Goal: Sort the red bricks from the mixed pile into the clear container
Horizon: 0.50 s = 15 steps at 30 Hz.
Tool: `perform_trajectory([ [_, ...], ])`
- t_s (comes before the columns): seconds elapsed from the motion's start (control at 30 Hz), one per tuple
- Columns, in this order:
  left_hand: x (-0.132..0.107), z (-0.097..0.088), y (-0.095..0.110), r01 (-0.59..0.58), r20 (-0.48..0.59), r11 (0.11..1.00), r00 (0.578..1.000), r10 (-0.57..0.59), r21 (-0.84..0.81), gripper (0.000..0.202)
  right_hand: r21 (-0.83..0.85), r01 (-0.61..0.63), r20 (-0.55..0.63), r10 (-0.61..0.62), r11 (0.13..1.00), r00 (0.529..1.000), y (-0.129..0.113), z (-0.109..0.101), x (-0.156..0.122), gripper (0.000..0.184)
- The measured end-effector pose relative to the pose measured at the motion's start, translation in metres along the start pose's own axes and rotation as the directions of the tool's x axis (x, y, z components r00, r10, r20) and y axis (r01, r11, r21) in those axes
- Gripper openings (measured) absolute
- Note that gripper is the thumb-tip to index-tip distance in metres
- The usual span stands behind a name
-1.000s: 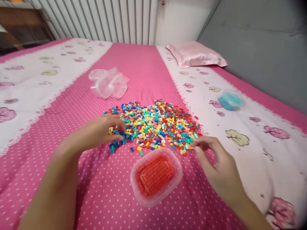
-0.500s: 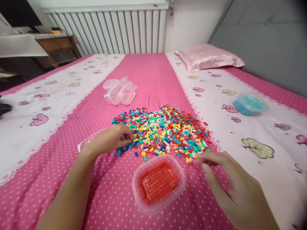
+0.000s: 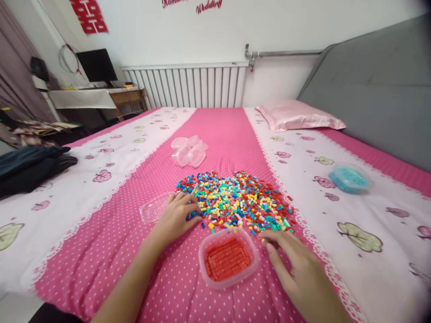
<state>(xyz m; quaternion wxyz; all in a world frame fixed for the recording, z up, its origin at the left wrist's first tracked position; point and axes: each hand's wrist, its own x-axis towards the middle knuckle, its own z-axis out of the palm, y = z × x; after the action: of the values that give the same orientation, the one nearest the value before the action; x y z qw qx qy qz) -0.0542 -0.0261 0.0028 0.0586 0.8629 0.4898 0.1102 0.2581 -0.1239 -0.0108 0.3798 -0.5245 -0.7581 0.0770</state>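
Observation:
A wide heap of small toy bricks (image 3: 235, 197) in red, blue, yellow, green and white lies spread on the pink bedspread. At its left edge rests my left hand (image 3: 177, 214), thumb and fingers apart around some blue bricks. My right hand (image 3: 296, 264) hovers by the heap's front right edge, index finger and thumb slightly apart near a small yellow brick (image 3: 263, 240). Between my hands stands a clear plastic tub (image 3: 201, 255), its bottom covered by red bricks (image 3: 227, 260). A clear lid (image 3: 151, 211) lies partly hidden behind my left hand.
Beyond the heap lie several stacked clear plastic pieces (image 3: 190, 151). To the right sits a clear tub of light-blue bricks (image 3: 350, 178). A pink pillow (image 3: 298, 115) rests by the grey headboard (image 3: 373, 89). Dark clothing (image 3: 30, 168) lies at the left edge.
The view has tilted up, showing more wall and desk. My left hand has spread from a curled shape at the heap's left side. My right hand has moved closer to the tub.

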Motion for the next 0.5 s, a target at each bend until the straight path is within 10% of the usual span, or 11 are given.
perform_trajectory([
  [0.5,-0.011,0.049,0.027,0.200,-0.376,0.972,0.897,-0.234,-0.127,0.013,0.173,-0.010,0.028,0.006,0.985,1.000,-0.007,0.016,0.000,0.026],
])
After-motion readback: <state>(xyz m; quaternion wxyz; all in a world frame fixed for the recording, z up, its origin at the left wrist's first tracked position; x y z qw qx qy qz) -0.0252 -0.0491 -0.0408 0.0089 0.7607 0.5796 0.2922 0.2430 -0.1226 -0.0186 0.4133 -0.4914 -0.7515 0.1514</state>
